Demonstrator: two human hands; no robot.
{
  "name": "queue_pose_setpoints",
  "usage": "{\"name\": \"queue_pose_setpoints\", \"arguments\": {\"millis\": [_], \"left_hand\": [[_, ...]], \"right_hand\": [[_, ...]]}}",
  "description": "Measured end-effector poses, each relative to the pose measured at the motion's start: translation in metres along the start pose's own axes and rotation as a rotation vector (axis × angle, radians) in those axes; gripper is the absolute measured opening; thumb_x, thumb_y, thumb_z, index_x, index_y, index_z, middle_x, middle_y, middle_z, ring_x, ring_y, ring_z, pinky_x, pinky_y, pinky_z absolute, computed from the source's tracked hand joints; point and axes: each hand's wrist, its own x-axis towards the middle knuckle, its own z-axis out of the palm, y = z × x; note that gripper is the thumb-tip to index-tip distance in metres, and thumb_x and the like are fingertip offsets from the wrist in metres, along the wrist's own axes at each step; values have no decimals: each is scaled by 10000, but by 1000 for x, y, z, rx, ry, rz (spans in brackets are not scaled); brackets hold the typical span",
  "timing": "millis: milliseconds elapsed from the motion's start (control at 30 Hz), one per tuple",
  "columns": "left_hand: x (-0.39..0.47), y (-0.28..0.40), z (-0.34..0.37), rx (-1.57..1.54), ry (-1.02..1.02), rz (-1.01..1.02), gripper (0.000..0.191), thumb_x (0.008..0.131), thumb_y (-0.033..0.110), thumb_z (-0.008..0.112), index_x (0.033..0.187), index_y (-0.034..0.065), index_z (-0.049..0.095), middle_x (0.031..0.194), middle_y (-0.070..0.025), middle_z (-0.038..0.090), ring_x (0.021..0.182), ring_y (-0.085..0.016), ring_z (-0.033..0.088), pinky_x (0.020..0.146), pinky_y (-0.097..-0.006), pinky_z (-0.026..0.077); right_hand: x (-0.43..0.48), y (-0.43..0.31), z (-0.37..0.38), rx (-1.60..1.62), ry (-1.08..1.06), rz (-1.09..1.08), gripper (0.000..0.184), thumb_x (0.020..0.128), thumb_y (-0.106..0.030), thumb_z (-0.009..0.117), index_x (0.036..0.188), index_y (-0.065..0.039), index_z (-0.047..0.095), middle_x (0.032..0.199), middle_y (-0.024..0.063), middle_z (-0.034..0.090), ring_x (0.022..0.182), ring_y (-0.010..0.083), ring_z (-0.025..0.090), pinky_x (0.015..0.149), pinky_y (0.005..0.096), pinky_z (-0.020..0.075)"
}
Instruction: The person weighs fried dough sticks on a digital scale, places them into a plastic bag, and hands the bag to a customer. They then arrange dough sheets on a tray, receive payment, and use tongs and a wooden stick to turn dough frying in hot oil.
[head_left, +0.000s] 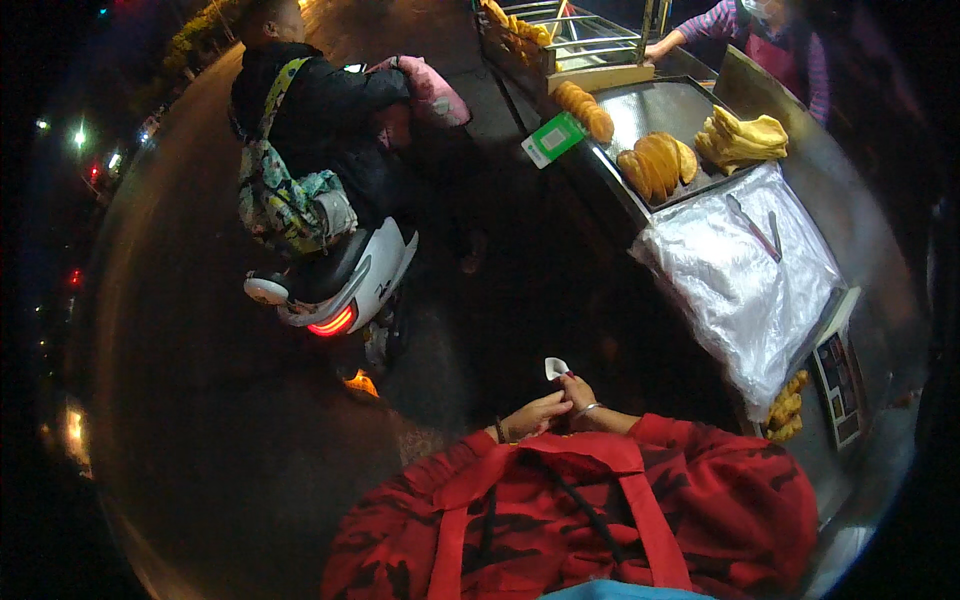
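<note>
In front of my red apron, my two hands meet at the lower middle of the view. My right hand (580, 396), with a silvery bracelet at the wrist, is closed around a small white-ended object (556, 368) that I cannot identify. Against it lies my left hand (536, 417), a dark bracelet on its wrist; its fingers overlap the other hand, and whether it grips anything is hidden. To the right, a clear plastic sheet (735, 270) covers part of a metal counter, with metal tongs (756, 231) on top. Beyond it, flat fried breads (651, 166) stand in a row on a tray (679, 97).
A person on a white scooter (375, 281) is at the left, carrying a patterned bag (289, 199). Another person in a striped sleeve (709, 24) stands behind the counter. A green card (553, 139) hangs at its edge. More fried dough (787, 409) lies beside the plastic.
</note>
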Motion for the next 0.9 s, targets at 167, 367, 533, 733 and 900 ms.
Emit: {"name": "queue_pose_setpoints", "arguments": {"millis": [167, 367, 533, 733, 900], "left_hand": [[-18, -41, -3, 590, 165, 113, 403, 949, 143, 558, 1328, 37, 470, 1223, -97, 570, 1124, -187, 547, 948, -337, 455], [-20, -135, 15, 830, 655, 547, 426, 862, 127, 658, 1262, 67, 524, 1144, -101, 586, 1087, -199, 550, 938, -331, 455], [0, -211, 60, 1157, 45, 355, 358, 878, 184, 642, 1198, 25, 617, 1246, -130, 584, 1156, -248, 556, 990, -349, 423], [7, -185, 58, 1109, 121, 46, 428, 928, 330, 585, 1279, 86, 582, 1100, -166, 659, 1083, -192, 615, 897, -326, 482], [71, -151, 67, 1879, 152, -312, 290, 906, 289, 551, 1144, 171, 665, 952, -129, 707, 842, -322, 674, 736, -422, 531]], "right_hand": [[-28, 22, -37, -192, -332, 130, 253, 928, -197, 586, 1156, -88, 581, 947, 90, 633, 834, 226, 628, 718, 390, 531], [-111, 30, -116, -1229, -658, -832, 371, 838, -338, 641, 1108, -84, 672, 1137, 195, 612, 1092, 352, 556, 936, 427, 451], [-200, 21, -192, -1421, -890, -411, 271, 880, -288, 617, 1036, -77, 688, 1083, 174, 643, 982, 343, 617, 844, 420, 484], [-172, 0, -190, -1799, -796, -401, 337, 851, -395, 574, 1009, -126, 702, 969, 139, 698, 898, 345, 660, 796, 439, 518], [-136, -20, -165, -2040, -672, -225, 361, 891, -368, 543, 1074, -102, 703, 1120, 136, 670, 1050, 310, 641, 846, 423, 528]]}}
